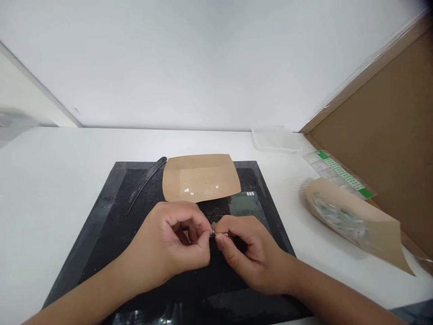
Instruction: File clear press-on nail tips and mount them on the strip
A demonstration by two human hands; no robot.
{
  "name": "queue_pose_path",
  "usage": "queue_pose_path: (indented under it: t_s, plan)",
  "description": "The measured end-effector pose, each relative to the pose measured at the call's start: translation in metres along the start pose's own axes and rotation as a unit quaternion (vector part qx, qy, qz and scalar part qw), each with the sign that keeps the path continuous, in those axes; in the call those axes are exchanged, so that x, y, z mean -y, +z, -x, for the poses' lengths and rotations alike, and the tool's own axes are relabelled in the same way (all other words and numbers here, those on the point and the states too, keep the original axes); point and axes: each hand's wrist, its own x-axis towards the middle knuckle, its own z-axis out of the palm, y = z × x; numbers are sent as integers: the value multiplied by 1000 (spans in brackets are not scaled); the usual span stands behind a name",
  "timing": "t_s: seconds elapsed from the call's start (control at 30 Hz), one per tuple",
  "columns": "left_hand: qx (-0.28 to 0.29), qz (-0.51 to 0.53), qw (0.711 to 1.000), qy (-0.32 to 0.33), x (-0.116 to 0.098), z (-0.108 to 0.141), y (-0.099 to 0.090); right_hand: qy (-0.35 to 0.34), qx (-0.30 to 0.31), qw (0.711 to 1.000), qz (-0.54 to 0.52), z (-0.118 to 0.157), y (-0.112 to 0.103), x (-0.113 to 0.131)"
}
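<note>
My left hand (179, 239) and my right hand (252, 250) meet above a black mat (216, 280). Thumb and forefinger of each are pinched on a small item (213, 232) between them, dark and shiny with a pale bit; its shape is too small to tell. Just beyond my fingers, a brown paper tray (203, 163) rests on the mat with several small white pieces (187, 190) inside. Right of that tray lies a dark greenish flat piece (244, 203) with small white ovals (250, 193) at its upper corner.
A thin black strip tool (145, 184) lies at the mat's upper left. To the right, another paper tray (382, 225) holds clear plastic bits, beside a green-labelled clear case (341, 174). A clear lid or box (275, 141) sits at the back, near a cardboard wall (382, 131).
</note>
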Motion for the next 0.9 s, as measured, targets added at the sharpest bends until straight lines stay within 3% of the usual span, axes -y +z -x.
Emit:
queue_pose_path:
  t_s: [0.37,0.6,0.73,0.9]
  plan:
    - [56,136,985,-95,7,5,-2,-11,6,999,-44,-1,-6,1]
    - [91,155,983,-43,8,6,-6,-42,-5,999,-25,-2,-7,-4]
    - [83,150,985,-3,8,5,-7,-58,-19,998,7,-1,-8,-5]
    - [133,155,979,-21,9,3,-14,-88,-26,995,47,1,-8,-10]
